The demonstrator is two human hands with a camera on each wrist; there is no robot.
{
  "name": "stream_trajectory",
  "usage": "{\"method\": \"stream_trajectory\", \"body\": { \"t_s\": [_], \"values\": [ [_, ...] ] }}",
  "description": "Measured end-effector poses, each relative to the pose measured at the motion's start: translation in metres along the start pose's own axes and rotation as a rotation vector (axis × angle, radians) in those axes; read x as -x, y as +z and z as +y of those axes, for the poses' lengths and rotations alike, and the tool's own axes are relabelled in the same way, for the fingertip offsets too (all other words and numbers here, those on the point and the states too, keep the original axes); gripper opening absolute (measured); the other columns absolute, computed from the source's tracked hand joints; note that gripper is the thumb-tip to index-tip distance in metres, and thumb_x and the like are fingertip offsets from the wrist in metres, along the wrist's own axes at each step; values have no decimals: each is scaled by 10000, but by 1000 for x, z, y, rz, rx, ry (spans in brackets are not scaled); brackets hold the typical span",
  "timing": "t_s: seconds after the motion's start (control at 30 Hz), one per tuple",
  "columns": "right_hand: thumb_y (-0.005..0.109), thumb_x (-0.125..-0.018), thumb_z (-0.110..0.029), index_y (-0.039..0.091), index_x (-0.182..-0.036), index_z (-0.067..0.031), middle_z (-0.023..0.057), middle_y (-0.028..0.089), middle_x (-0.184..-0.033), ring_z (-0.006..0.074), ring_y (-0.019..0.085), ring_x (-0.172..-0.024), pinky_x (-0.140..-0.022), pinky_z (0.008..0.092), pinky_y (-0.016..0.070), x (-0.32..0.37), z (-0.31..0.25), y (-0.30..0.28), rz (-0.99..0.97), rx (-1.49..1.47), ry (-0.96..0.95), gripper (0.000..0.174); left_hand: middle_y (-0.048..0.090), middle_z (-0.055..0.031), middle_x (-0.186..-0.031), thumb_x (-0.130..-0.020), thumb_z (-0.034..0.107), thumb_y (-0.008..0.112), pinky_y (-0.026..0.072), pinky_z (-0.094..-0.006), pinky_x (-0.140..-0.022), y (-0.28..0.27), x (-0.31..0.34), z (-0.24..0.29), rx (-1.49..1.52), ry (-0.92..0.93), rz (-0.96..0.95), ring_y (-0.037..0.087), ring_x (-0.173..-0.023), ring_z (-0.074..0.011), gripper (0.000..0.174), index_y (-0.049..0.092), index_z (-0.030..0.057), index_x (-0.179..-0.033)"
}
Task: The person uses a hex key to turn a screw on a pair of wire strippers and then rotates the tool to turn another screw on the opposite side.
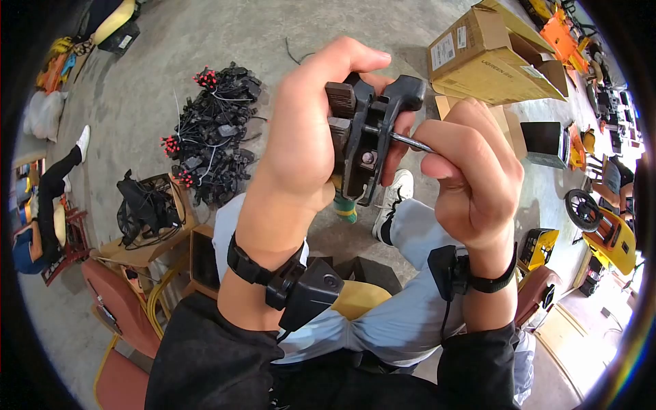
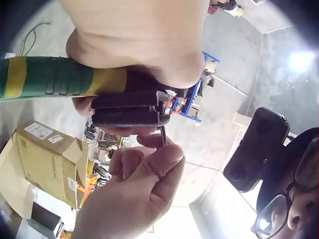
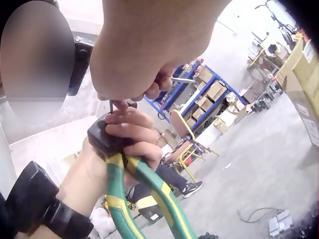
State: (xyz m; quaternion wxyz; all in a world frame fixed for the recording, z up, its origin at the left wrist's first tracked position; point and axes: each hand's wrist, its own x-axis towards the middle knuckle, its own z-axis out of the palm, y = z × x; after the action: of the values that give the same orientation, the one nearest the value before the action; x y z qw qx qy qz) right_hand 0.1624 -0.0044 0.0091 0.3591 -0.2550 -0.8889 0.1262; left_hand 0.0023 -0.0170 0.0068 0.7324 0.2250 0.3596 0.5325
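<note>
A tool with a black head (image 1: 369,147) is held up in front of the body by the left hand (image 1: 301,137), its fingers wrapped behind the head. Two green and yellow handles (image 3: 119,199) hang from it in the right wrist view. The right hand (image 1: 475,171) pinches a thin metal rod (image 1: 415,143) between thumb and curled fingers; the rod's far end meets the head's side, and its tip there is hidden. Another metal end (image 3: 183,80) sticks out beyond the right hand. In the left wrist view the rod (image 2: 163,135) stands between the head and the right fingertips.
Below the hands are the wearer's legs (image 1: 417,239). A pile of black parts with red tips (image 1: 219,137) lies on the floor at left. An open cardboard box (image 1: 471,58) stands at upper right, a reddish chair (image 1: 116,294) at lower left. Another person's leg (image 1: 58,167) shows far left.
</note>
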Motion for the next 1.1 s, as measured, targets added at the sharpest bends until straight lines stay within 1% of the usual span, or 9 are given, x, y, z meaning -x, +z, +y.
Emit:
{"method": "stream_trajectory", "body": {
  "t_s": [0.13, 0.2, 0.33, 0.47, 0.6, 0.73, 0.87, 1.03, 1.1],
  "values": [
    [488, -904, -200, 547, -850, 33, 54, 473, -626, 115, 393, -527, -479, 236, 312, 3, -4, 7, 58, -173, 110, 246, 561, -104, -605, -819, 294, 442, 424, -267, -395, -1, 0, -5, -43, 120, -17, 518, -419, -172, 344, 551, -23, -741],
    [416, -941, -220, 516, -836, 36, 21, 441, -597, 65, 336, -492, -446, 203, 269, 4, -14, 6, 31, -525, 520, 294, 528, -131, -613, -830, 335, 395, 398, -283, -426, 6, -1, -7, -286, 291, 152, 485, -446, -194, 372, 529, -6, -759],
    [334, -961, -255, 479, -793, 31, -16, 358, -557, 25, 264, -436, -394, 179, 197, -7, -31, -6, 57, -990, 921, 363, 482, -142, -539, -828, 357, 344, 393, -282, -471, 7, -2, -10, -607, 614, 234, 471, -464, -208, 447, 471, 1, -589],
    [325, -953, -211, 508, -833, 30, 7, 460, -638, 31, 317, -482, -437, 176, 239, -2, -22, 0, 177, -444, 613, 325, 463, -124, -532, -824, 391, 327, 386, -299, -473, -4, -4, -3, -162, 264, 61, 438, -439, -225, 470, 450, 21, -563],
    [359, -945, -210, 540, -853, 33, 45, 551, -744, 55, 431, -579, -509, 185, 327, 2, -17, 2, 146, -370, 404, 317, 464, -95, -531, -808, 413, 354, 380, -293, -438, 2, -4, -1, 61, 14, 73, 437, -428, -206, 454, 454, 44, -563],
    [419, -925, -156, 552, -849, 53, 74, 549, -727, 119, 516, -646, -577, 218, 409, 2, -19, 6, 103, -487, 399, 260, 495, -81, -546, -794, 389, 416, 378, -271, -401, 3, -3, -3, 110, -31, 85, 444, -413, -168, 408, 488, 47, -583],
    [432, -925, -166, 548, -840, 49, 74, 545, -714, 118, 505, -631, -556, 222, 399, 1, -13, 5, 72, -430, 385, 259, 511, -94, -556, -792, 365, 435, 385, -275, -392, 2, -5, -3, 44, -8, 121, 450, -403, -170, 390, 514, 30, -609],
    [430, -931, -175, 552, -839, 32, 64, 536, -698, 120, 491, -617, -538, 234, 380, -1, -8, 1, -1, -116, 131, 256, 558, -95, -601, -775, 326, 480, 423, -273, -397, -4, -3, -2, 33, 20, -19, 509, -417, -174, 339, 537, 4, -687],
    [412, -937, -185, 537, -824, 34, 49, 497, -641, 108, 452, -557, -503, 225, 354, 4, -8, 9, 63, -235, 220, 276, 547, -114, -582, -782, 325, 474, 414, -282, -394, 1, -3, -4, -2, 51, 53, 493, -410, -190, 351, 544, -2, -676]
  ]
}}
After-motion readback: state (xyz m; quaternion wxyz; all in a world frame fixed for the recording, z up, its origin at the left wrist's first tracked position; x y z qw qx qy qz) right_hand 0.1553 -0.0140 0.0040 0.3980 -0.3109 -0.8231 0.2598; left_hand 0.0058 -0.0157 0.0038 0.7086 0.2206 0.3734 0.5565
